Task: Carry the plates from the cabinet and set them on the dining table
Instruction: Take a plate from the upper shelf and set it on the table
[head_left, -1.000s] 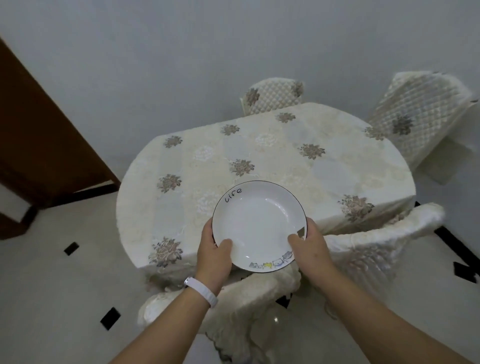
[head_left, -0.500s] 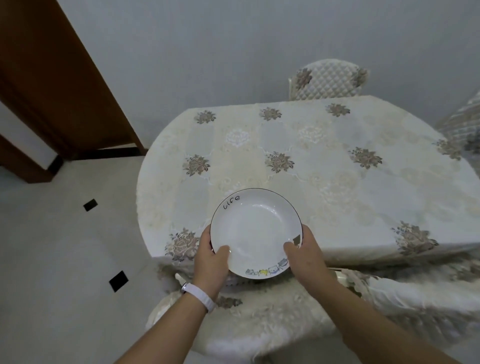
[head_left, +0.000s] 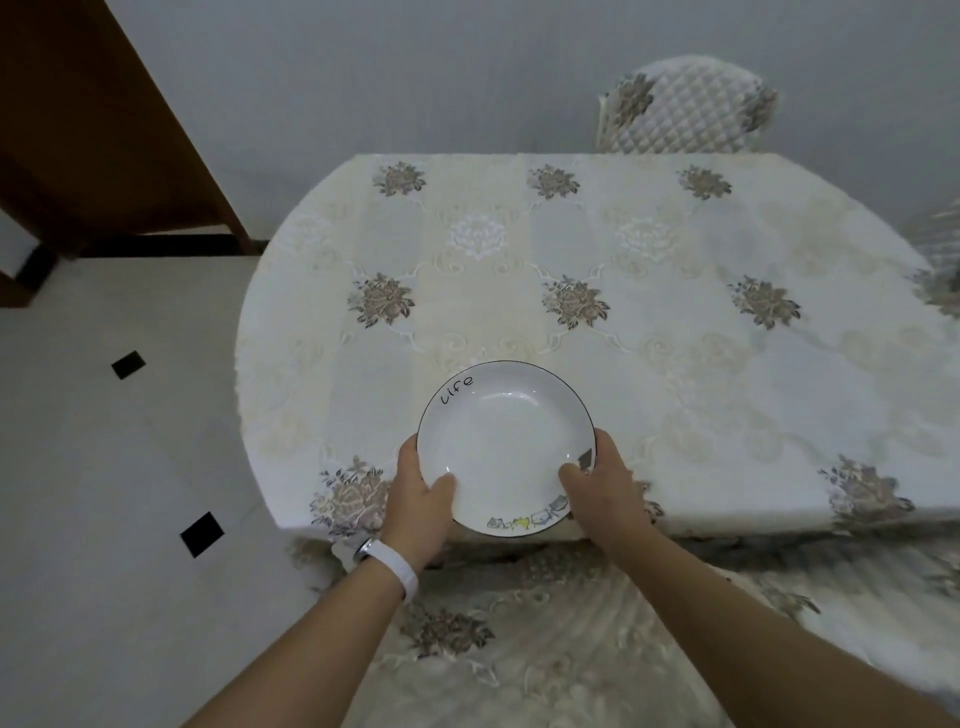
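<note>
A white deep plate (head_left: 504, 441) with a thin dark rim, the word "Life" and small drawings on its edge is held over the near edge of the dining table (head_left: 675, 364). My left hand (head_left: 418, 499) grips its left rim with the thumb inside. Gripping the right rim the same way is my right hand (head_left: 602, 493). The table wears a cream cloth with brown flower motifs. Whether the plate touches the cloth I cannot tell.
A chair with a cream cover (head_left: 545, 639) stands between me and the table. Another quilted chair (head_left: 685, 104) is at the far side, against the grey wall. A brown wooden door (head_left: 93, 130) is at the left, over a pale tiled floor (head_left: 104, 467).
I have come closer to the table and turned left. The plate, still in both hands, now hangs over the table's near edge, with the near chair below my arms.
</note>
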